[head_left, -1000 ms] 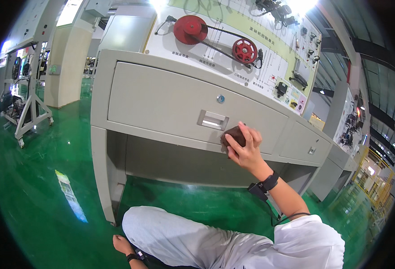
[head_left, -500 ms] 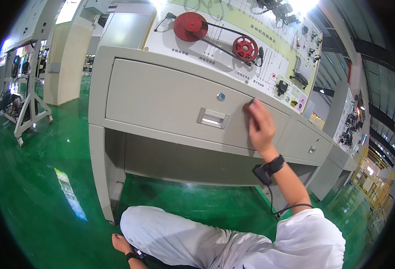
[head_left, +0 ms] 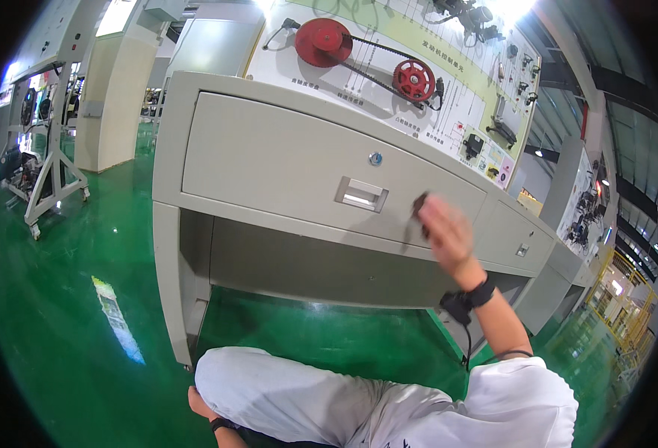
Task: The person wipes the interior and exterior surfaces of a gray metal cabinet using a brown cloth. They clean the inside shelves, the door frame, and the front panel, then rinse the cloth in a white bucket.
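Against the right part of the grey drawer front [head_left: 269, 153], my right hand [head_left: 448, 228] is raised, smeared by motion. Its fingers press together round a small dark brown thing [head_left: 420, 204], whose kind I cannot make out; it shows at the fingertips, at or close to the drawer's face. Left of it are the recessed drawer handle [head_left: 362, 195] and a round lock [head_left: 375, 158]. Down at the lower left, beside my bent knee, my left hand [head_left: 200, 403] hangs low near the green floor. The knee covers most of its fingers.
On top of the desk stands a slanted display board [head_left: 366, 82] with red pulleys [head_left: 416, 81] and a belt. A second drawer [head_left: 522, 233] lies to the right. A wheeled frame [head_left: 49, 179] and a pillar [head_left: 116, 112] stand at left. A cable hangs from my right wrist.
My right hand has moved down and slightly right over the drawer front, with the dark brown thing still in it. My left hand stays low by the knee. The view has shifted slightly.
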A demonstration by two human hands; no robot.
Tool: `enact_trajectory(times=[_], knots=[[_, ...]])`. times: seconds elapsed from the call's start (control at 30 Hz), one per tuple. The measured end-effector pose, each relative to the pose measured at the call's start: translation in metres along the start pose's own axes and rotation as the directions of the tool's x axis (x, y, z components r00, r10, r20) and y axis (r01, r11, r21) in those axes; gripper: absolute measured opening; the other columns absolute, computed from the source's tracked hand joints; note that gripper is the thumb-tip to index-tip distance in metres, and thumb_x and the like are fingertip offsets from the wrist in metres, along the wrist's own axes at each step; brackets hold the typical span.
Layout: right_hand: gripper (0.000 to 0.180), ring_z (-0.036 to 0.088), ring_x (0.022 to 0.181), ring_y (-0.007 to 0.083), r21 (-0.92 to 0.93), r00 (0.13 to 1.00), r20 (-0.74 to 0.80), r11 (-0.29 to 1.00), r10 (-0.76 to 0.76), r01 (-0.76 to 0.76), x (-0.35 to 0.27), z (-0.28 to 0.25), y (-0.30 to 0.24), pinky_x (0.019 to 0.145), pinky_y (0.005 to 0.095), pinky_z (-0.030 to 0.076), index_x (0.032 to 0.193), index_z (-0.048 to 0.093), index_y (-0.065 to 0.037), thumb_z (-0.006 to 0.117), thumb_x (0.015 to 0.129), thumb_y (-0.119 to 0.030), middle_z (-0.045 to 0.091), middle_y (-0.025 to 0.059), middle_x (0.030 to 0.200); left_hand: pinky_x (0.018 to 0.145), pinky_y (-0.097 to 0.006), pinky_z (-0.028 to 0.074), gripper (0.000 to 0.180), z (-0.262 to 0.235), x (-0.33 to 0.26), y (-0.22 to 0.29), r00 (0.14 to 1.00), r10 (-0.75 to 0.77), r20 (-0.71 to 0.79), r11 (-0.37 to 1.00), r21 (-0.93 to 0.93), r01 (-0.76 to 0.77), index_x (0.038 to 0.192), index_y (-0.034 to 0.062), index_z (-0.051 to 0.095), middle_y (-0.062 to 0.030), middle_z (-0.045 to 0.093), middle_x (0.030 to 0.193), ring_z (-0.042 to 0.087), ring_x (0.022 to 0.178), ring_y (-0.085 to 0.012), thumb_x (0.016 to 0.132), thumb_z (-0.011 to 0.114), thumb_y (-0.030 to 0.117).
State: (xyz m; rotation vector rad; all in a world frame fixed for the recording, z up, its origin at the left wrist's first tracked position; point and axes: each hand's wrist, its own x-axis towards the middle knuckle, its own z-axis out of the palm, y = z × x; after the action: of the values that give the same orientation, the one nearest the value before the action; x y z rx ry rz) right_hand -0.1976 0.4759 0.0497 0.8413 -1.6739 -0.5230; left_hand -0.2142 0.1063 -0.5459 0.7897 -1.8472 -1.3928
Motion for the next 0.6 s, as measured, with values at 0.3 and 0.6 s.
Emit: enact_trajectory(times=[0.3, 0.6], knots=[[0.044, 0.055, 0.115, 0.0306, 0.28, 0.97, -0.109, 0.943, 0.216, -0.179, 0.011, 0.092, -0.076, 0.098, 0.0417, 0.045, 0.115, 0.061, -0.005, 0.053, 0.076, 0.013, 0.058, 0.0134, 0.123, 0.059, -0.046, 0.041, 0.015, 0.009, 0.013, -0.017, 1.0, -0.008, 0.03, 0.969, 0.249, 0.0, 0.071, -0.0001, 0.05, -0.0206, 0.056, 0.072, 0.054, 0.066, -0.0398, 0.082, 0.051, 0.009], [0.05, 0.054, 0.117, 0.0343, 0.316, 0.932, -0.191, 0.918, 0.309, -0.24, 0.054, 0.079, -0.079, 0.101, 0.0443, 0.043, 0.114, 0.061, -0.002, 0.057, 0.068, 0.015, 0.058, 0.0162, 0.122, 0.06, -0.047, 0.043, 0.016, 0.009, 0.024, -0.016, 1.0, -0.02, 0.001, 0.931, 0.365, 0.018, 0.072, 0.0, 0.053, -0.0201, 0.058, 0.072, 0.056, 0.067, -0.0396, 0.084, 0.051, 0.011]])
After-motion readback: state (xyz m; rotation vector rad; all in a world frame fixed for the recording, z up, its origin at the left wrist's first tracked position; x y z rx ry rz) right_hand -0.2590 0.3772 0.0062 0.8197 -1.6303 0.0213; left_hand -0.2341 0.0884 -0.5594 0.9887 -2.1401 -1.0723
